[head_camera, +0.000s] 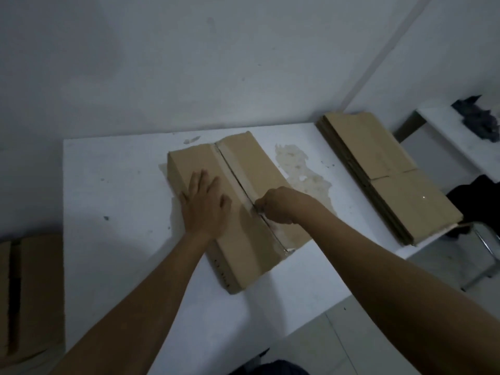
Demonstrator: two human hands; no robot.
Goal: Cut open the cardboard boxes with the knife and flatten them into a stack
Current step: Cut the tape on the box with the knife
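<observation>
Two bare forearms reach in from the bottom edge toward a box [251, 163] that lies in the middle of a white table [113, 185]. The left hand [204, 204] lies flat on the box's left top flap, fingers straight and spread, palm down, gripping nothing. The right hand [276, 204] is curled into a fist at the seam that runs down the middle of the box's top. Its fingers are closed round what looks like the knife [260, 211], though in the dim light only a small pale glint shows below the knuckles, right on the seam line. The seam shows as a dark line between the two flaps.

A brownish stain [300, 169] marks the table just right of the box. At the table's right edge, well apart from the box, sits a stack [384, 171] of flattened cardboard. A second box [40, 288] stands at the lower left, beside the table. Dark cloth [479, 117] lies on another white surface at the far right.
</observation>
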